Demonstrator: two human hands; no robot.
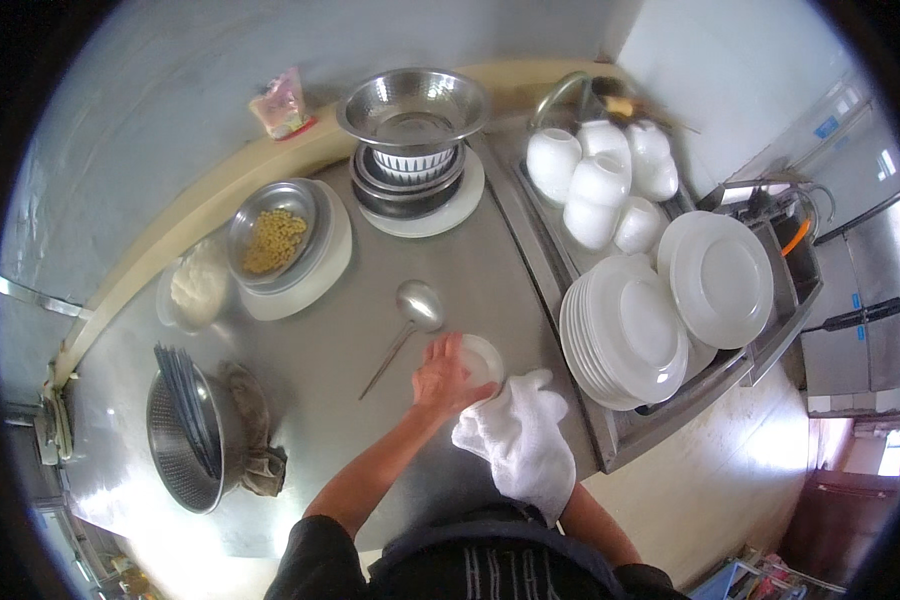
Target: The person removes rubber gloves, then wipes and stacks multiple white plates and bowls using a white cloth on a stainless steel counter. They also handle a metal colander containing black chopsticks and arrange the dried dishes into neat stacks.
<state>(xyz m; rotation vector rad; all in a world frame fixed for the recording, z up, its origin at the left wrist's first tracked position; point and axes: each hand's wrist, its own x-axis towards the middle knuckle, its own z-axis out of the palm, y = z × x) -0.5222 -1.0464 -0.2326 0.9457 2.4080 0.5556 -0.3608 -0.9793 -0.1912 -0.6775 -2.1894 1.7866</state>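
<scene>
My left hand (pixel 444 376) grips the rim of a small white dish (pixel 483 361), thumb on the near side and fingers at the far left. A white terry towel (pixel 523 442) covers my right hand, whose fingers are hidden; only the right forearm (pixel 600 525) shows below it. The towel's far end touches the dish. Just beyond my left hand, a metal ladle (pixel 420 304) lies on the stainless steel counter (pixel 330 352).
White plates (pixel 630 330) and upturned white bowls (pixel 600 180) stand on the right drainboard. Stacked metal basins (pixel 412 112) stand at the back. Left are a bowl of yellow beans (pixel 274 240), a tub of white powder (pixel 197 285) and a colander (pixel 187 442) holding dark sticks.
</scene>
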